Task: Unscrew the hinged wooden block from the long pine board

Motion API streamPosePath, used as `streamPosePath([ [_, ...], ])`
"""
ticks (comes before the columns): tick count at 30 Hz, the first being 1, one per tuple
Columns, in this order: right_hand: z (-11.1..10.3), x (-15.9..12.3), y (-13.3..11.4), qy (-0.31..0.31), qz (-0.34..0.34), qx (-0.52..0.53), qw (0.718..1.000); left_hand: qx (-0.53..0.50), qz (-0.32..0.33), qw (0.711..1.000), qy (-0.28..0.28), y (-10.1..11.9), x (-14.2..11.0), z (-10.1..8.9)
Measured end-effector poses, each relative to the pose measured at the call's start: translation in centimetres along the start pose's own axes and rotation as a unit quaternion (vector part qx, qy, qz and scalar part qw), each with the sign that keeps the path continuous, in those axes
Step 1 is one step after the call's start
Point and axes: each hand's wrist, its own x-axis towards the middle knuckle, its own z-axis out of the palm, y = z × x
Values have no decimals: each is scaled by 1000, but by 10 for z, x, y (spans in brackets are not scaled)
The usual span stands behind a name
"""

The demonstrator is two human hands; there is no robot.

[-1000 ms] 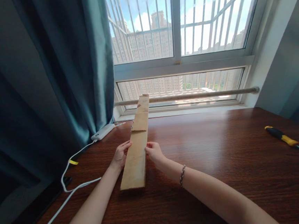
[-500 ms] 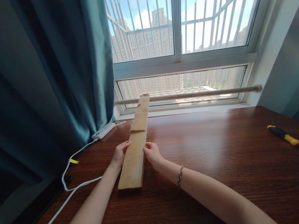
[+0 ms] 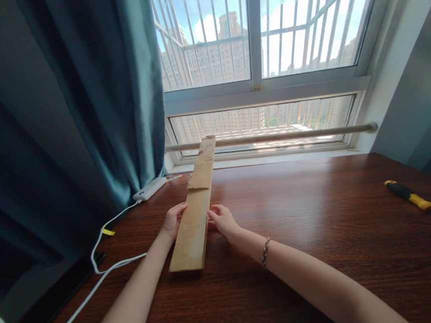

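We see long wooden board (image 3: 193, 229) between both hands, above brown table (image 3: 302, 254), lengthwise toward window, far end overlapping rail (image 3: 292, 135) in our view. Left hand (image 3: 174, 220) pinches board's left edge, fingertips on upper face. Right hand (image 3: 223, 221) pinches right edge, fingers bent, partly hidden. Bracelet (image 3: 266, 253) on right wrist. We note screwdriver (image 3: 409, 195) well apart, far right; white power strip (image 3: 150, 189) beside curtain (image 3: 118, 89).
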Motion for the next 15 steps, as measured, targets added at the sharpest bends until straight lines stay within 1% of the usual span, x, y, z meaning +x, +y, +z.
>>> streamPosePath([
  [5, -25, 0, -19, 11, 34, 6, 999, 50, 90, 993, 55, 1, 10, -6],
  [7, -31, 1, -27, 2, 42, 6, 999, 67, 105, 991, 50, 3, 13, -2],
  [9, -31, 1, -34, -15, 45, 4, 999, 64, 119, 990, 38, 3, 13, 6],
  [12, -24, -2, -42, -42, 34, -8, 999, 34, 125, 991, 31, -1, 8, 22],
  [15, -24, -12, -48, -39, 8, -28, 999, 12, 122, 992, 28, -8, -3, 42],
])
